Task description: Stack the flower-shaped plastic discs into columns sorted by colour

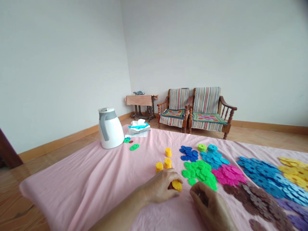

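Observation:
My left hand (162,189) rests on the pink cloth (96,179), its fingers curled around a small stack of yellow snowflake discs (177,185). Just to the right, my right hand (207,200) is closed in a loose fist on the cloth; whatever it holds is hidden. Three more yellow stacks (167,163) stand just beyond my left hand. Loose piles of green discs (201,173), pink discs (228,175), dark blue discs (189,153) and cyan discs (214,158) lie ahead of my right hand.
A white kettle (109,128) and a tissue pack (139,127) stand at the far left of the cloth, with a few green discs (134,147) near them. Blue, yellow, brown and purple piles (269,179) fill the right. Two wooden armchairs (196,109) stand behind.

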